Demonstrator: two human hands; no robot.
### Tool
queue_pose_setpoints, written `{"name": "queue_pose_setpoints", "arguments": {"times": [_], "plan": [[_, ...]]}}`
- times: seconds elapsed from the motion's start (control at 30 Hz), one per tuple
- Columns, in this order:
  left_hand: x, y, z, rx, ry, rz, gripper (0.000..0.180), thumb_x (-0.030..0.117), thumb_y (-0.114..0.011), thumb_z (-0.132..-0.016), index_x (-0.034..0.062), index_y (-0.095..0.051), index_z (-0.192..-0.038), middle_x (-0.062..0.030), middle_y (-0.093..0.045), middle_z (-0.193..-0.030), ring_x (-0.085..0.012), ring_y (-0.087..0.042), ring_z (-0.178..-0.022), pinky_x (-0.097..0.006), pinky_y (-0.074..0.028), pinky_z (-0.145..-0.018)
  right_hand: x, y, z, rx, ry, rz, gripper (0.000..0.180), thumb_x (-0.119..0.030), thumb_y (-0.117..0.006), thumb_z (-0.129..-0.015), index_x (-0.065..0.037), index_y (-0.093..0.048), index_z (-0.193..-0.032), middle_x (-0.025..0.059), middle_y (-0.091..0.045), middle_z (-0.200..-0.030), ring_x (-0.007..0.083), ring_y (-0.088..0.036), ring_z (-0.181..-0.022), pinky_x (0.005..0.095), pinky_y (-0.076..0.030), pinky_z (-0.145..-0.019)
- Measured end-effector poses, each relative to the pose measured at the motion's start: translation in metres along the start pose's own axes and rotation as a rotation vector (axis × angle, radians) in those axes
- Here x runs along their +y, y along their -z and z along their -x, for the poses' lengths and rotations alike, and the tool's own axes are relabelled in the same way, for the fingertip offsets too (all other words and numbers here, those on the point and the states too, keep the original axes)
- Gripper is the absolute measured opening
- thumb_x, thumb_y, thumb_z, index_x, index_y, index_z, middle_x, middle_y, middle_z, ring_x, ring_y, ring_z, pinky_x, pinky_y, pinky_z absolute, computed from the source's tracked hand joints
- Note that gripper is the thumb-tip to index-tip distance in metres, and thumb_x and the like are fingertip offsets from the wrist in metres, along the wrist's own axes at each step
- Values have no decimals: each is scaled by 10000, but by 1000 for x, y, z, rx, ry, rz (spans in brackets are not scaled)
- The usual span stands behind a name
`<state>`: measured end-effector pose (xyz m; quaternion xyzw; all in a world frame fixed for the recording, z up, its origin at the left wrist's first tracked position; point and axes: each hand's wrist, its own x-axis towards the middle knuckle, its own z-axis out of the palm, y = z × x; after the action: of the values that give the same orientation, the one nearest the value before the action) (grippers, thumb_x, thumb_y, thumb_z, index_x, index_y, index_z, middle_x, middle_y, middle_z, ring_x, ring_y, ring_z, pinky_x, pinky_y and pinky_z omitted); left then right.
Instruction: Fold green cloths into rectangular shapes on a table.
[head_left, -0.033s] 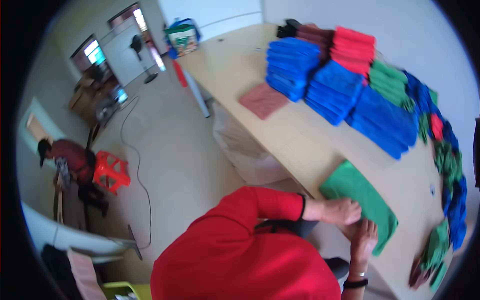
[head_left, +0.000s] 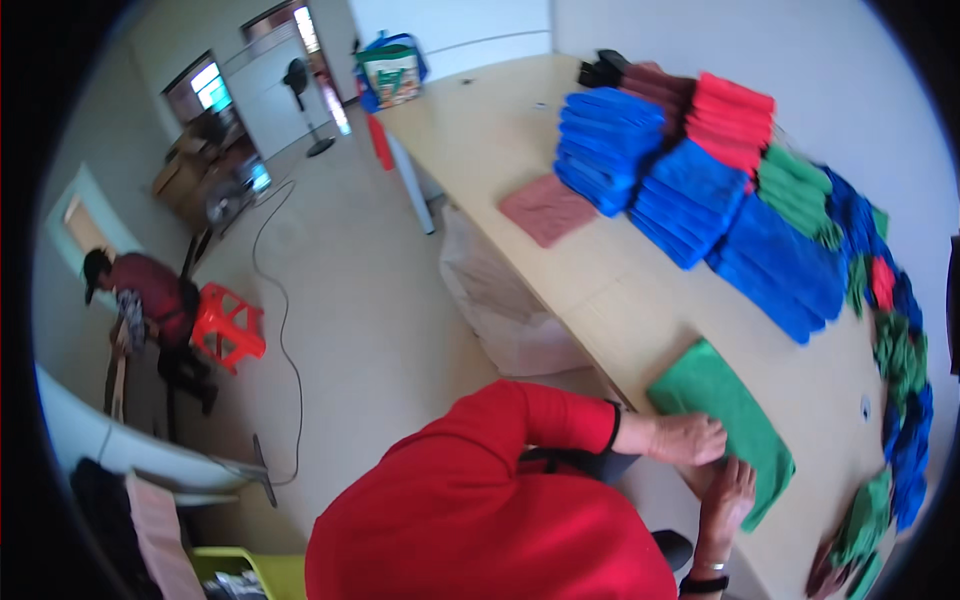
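A green towel (head_left: 728, 420) lies folded lengthwise near the table's front edge. My left hand (head_left: 688, 438) is closed at its near side, fingers curled onto the edge. Just to the right, my right hand (head_left: 728, 497) pinches the same edge, its fingertips almost meeting those of the left. Beyond them stand stacks of folded towels: blue towels (head_left: 610, 145) in several piles, red towels (head_left: 730, 120), green towels (head_left: 795, 190) and brown towels (head_left: 655, 98). A single folded pinkish-brown towel (head_left: 547, 205) lies apart, left of the blue piles.
Loose crumpled green and blue cloths (head_left: 900, 345) line the table's right side. A shopping bag (head_left: 392, 72) sits at the far end of the table (head_left: 470, 130). Left on the floor are a red stool (head_left: 228, 325), a cable (head_left: 283, 345) and a standing fan (head_left: 300, 90); another person (head_left: 150, 300) works there.
The view has shifted slightly, so the table and piles appear a little lower and further right. Both hands stay at the same edge of the green towel.
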<state>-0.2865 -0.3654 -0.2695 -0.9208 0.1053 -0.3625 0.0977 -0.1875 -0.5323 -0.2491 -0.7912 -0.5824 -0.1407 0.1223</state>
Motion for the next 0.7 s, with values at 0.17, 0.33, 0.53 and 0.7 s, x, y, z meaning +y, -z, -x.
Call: {"name": "queue_pose_setpoints", "arguments": {"times": [0.17,0.33,0.53,0.7], "plan": [[-6,-4,7,-11,112,0,113,175,-531,-775,88,-538,-703,-50,-524,-731,-190,-534,-722,-294,-415,-542,-8,-6,-19,19,68,30,350,-74,-561,-799,-15,-525,-1142,125,-541,-986,315,-542,-883,406,-475,-716],[-14,-7,9,7,137,33,142,209,-533,-792,90,-539,-716,-51,-527,-740,-203,-535,-736,-311,-421,-556,-6,-17,-33,12,96,32,353,-104,-575,-801,-18,-527,-1141,124,-544,-985,310,-545,-888,401,-479,-722],[-12,-16,5,27,170,71,138,219,-538,-798,91,-532,-746,-44,-513,-752,-194,-525,-744,-309,-410,-567,2,-20,-39,24,111,35,331,-120,-587,-795,-15,-538,-1105,130,-550,-975,313,-546,-885,403,-482,-730],[-2,-16,7,7,151,24,119,211,-547,-791,97,-516,-773,-33,-492,-772,-173,-507,-757,-293,-390,-571,15,-13,-14,-80,134,123,426,-164,-532,-850,-36,-465,-1251,150,-550,-1117,338,-544,-978,420,-474,-822]]}}
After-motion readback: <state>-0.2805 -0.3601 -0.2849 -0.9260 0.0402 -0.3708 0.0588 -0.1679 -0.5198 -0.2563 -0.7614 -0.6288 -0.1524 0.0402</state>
